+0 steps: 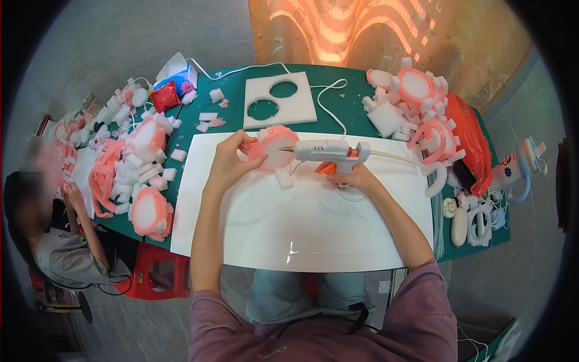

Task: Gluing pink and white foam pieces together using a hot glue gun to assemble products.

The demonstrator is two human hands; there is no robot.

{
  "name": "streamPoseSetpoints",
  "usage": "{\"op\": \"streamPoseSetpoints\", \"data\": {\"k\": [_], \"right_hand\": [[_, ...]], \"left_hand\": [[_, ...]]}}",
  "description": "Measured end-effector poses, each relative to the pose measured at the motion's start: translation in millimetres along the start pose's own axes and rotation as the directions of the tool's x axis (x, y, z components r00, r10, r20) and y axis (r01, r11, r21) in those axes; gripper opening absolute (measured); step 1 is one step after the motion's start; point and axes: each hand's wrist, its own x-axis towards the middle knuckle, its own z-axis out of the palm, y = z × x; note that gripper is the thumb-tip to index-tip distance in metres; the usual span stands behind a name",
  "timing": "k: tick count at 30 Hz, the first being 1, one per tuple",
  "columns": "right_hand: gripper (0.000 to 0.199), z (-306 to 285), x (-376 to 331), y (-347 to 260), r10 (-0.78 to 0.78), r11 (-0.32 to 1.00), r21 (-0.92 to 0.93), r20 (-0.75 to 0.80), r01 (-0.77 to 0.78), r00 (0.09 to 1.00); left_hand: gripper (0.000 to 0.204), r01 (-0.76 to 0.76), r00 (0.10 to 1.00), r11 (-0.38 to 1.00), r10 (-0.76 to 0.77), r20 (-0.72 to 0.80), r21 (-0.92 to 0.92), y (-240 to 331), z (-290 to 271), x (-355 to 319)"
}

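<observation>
One careful pass at a time, best to keep the glue gun (329, 151), gripped in the right hand (354, 177), clear of the left hand (230, 154) pinching the foam piece (271, 157) over the board (362, 232).

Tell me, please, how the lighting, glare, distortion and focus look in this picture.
Head view: bright, warm wavy bands light the curtain; head view: small glare spots mark the white board toward its near edge; head view: the fisheye curves the green table and leaves dark corners; head view: the glue gun looks fairly sharp, while the co-worker is partly blurred.
</observation>
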Motion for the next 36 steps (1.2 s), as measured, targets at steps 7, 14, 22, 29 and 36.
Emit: {"op": "streamPoseSetpoints", "data": {"k": [7,14,22,29,36], "right_hand": [[0.032,-5.7,10.2,19.9,-0.139,0.824,0.507,-0.251,0.252,0.958],[0.029,-8.0,26.3,33.3,-0.506,0.847,-0.484,-0.605,0.220,0.615],[0.037,-5.7,22.9,22.5,-0.468,0.743,-0.668,-0.564,-0.043,0.680],[0.037,-1.6,22.6,15.3,-0.532,0.692,-0.722,-0.514,-0.003,0.673],[0.038,3.9,19.0,14.1,-0.617,0.554,-0.813,-0.545,-0.179,0.567]], "left_hand": [[0.027,0.001,1.000,1.000,-0.001,-0.005,0.003,3.7,0.4,-1.2],[0.027,0.001,1.000,1.000,-0.001,0.025,-0.007,7.2,0.4,-2.2],[0.027,-0.021,0.999,1.000,0.021,0.028,0.015,5.8,-0.8,-1.6],[0.028,-0.044,0.999,0.998,0.043,0.028,0.033,5.4,1.6,-2.9],[0.028,-0.064,0.998,0.996,0.063,0.025,0.058,2.2,2.0,-2.4]]}}
